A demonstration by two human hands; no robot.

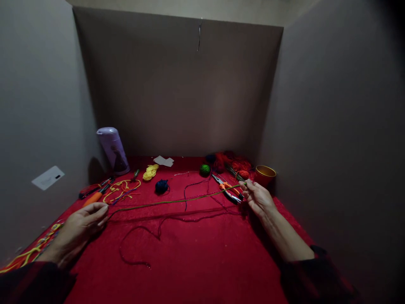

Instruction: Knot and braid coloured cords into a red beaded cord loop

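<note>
A green yarn strand (pixel 177 201) stretches nearly straight between my two hands, above the red cloth (pixel 202 266). My left hand (pixel 82 226) pinches its left end, with fingers closed. At the other end, my right hand (pixel 257 197) grips the strand between thumb and fingertips. Under it, a dark red cord (pixel 190 220) lies in loose curves on the cloth. Beside my right hand are pliers with orange handles (pixel 226 185). Next to my left hand lies an orange-handled tool (pixel 95 197), partly hidden by the fingers.
Across the back stand a purple bottle (pixel 114 150), yellow yarn (pixel 150 172), a dark blue yarn ball (pixel 161 186), a green yarn ball (pixel 205 169), tangled red yarn (pixel 237 162) and a gold-rimmed cup (pixel 265 174). Grey panels (pixel 177 88) enclose three sides. Colourful cords (pixel 30 255) lie at left.
</note>
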